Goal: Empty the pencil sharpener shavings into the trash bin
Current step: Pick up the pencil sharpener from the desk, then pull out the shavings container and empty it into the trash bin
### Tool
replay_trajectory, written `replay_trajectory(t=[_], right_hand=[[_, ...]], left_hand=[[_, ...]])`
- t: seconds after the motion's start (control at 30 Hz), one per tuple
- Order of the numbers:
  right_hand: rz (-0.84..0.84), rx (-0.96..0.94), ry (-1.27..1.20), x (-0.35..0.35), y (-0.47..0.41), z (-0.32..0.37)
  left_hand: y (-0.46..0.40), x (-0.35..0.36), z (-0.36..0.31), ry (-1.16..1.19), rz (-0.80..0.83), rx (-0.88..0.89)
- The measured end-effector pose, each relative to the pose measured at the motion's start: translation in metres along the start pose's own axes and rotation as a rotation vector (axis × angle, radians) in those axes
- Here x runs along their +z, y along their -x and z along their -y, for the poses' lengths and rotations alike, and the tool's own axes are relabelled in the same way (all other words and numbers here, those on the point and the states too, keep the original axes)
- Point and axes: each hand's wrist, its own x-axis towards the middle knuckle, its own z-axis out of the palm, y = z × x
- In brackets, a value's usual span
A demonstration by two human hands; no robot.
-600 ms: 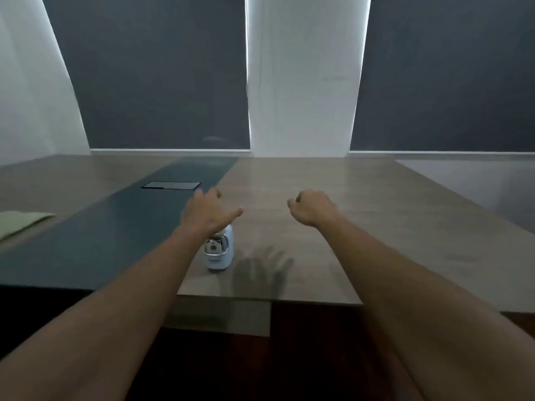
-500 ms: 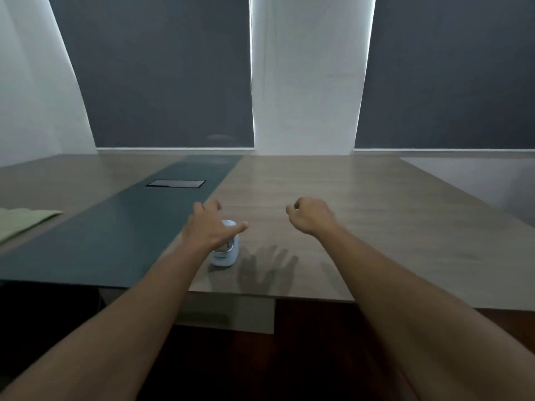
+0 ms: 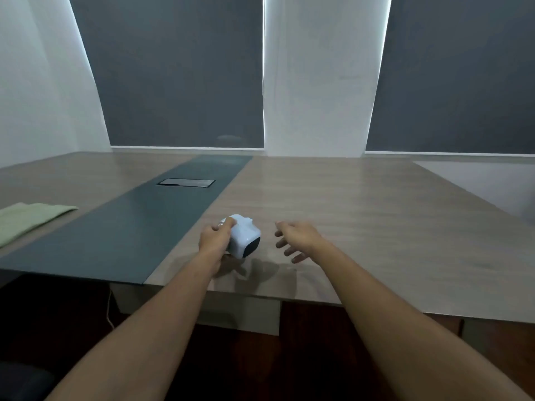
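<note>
A small white pencil sharpener point(image 3: 244, 238) with a dark panel on its lower right face is tipped on its side just above the wooden table point(image 3: 362, 215), near the front edge. My left hand point(image 3: 215, 240) is shut on its left end and holds it tilted. My right hand point(image 3: 296, 237) hovers a short way to the right of the sharpener, fingers spread and curled, touching nothing. No trash bin is in view.
A dark blue strip point(image 3: 124, 235) runs along the table left of the sharpener, with a black cable hatch point(image 3: 186, 182) set in it. A folded pale green cloth point(image 3: 26, 218) lies at the far left. Grey blinds cover the windows behind.
The sharpener stood upright on the table under my left hand; now that hand grips it and has tipped it sideways. My right hand has opened its fingers and moved closer.
</note>
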Motion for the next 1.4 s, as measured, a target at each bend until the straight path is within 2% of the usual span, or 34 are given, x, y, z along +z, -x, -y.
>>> replay_trajectory(t=[0.17, 0.4, 0.67, 0.87, 1.03, 1.17, 1.4], right_hand=[[0.093, 0.08, -0.144, -0.002, 0.008, 0.004], [0.067, 0.06, -0.332, -0.015, 0.0, -0.022], [-0.024, 0.037, -0.563, -0.041, -0.005, -0.054], [-0.138, 0.059, -0.766, -0.069, -0.012, -0.077], [-0.244, 0.033, -0.902, -0.086, -0.014, -0.088], [-0.282, -0.007, -0.893, -0.095, -0.013, -0.095], [-0.369, -0.037, -0.816, -0.106, 0.002, -0.105]], left_hand=[[0.009, 0.025, -0.001, 0.082, 0.13, -0.04], [0.02, 0.061, -0.005, 0.077, 0.299, 0.023], [0.024, 0.081, -0.01, 0.008, 0.401, 0.088], [0.022, 0.077, -0.01, -0.029, 0.386, 0.121], [0.018, 0.088, -0.005, -0.032, 0.228, 0.232], [0.018, 0.096, 0.01, -0.163, 0.125, 0.31], [0.039, 0.098, 0.014, -0.374, 0.129, 0.444]])
